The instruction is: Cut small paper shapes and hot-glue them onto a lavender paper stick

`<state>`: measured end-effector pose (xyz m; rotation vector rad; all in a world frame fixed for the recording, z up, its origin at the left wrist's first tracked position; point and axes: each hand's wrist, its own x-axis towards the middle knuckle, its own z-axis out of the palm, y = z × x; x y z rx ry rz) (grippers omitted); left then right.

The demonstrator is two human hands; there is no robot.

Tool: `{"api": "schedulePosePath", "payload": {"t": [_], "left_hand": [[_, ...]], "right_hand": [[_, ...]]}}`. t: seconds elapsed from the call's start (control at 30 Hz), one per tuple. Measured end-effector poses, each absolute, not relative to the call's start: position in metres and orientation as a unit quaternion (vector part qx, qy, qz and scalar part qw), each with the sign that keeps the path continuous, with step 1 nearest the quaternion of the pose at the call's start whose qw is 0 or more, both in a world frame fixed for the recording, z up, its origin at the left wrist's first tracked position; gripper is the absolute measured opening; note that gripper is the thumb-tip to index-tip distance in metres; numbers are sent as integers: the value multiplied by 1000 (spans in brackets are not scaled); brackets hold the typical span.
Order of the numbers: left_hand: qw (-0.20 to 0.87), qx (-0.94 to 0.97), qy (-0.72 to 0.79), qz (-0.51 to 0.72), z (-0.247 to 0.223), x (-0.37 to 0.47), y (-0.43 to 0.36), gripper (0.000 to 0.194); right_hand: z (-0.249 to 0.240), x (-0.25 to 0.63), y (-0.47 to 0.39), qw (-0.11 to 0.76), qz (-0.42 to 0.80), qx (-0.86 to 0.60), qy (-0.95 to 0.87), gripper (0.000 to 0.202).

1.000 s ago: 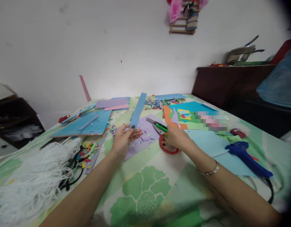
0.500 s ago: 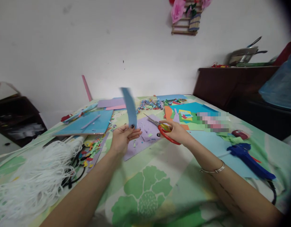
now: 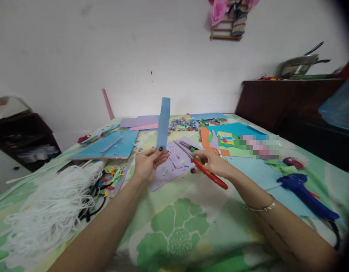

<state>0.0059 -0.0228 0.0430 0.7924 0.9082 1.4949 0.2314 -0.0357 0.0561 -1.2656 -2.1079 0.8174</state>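
Observation:
A strip of blue paper (image 3: 164, 122) stands upright in my left hand (image 3: 148, 162), pinched at its lower end between thumb and fingers. My right hand (image 3: 212, 163) grips a pair of scissors (image 3: 210, 174) with red handles. The scissor blades are apart and point toward the strip without touching it. Below both hands lies a sheet of purple paper (image 3: 160, 181) with small scraps and a narrow purple strip on it.
A bundle of white cord (image 3: 49, 215) lies at the left, by a blue sheet pack (image 3: 89, 149). On the right are coloured paper pieces (image 3: 205, 136), a pale blue sheet (image 3: 248, 170) and a blue glue gun (image 3: 307, 196). Curled paper bits (image 3: 184, 124) are heaped at the back.
The blue strip has gone from bent and leaning left to nearly straight upright. The scissors have turned in my right hand, and their blades now show spread apart. The view has shifted slightly.

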Motion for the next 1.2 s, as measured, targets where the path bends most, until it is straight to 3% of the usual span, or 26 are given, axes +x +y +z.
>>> {"api": "schedulePosePath", "payload": {"t": [0.33, 0.93, 1.2], "left_hand": [[595, 436, 363, 569, 41, 8, -28, 18], [579, 462, 382, 553, 41, 12, -31, 25], [580, 459, 381, 555, 41, 12, -32, 24]], "right_hand": [[56, 231, -37, 253, 331, -436, -798, 34], [59, 222, -41, 262, 409, -418, -768, 24], [57, 223, -39, 256, 421, -422, -761, 31]]}}
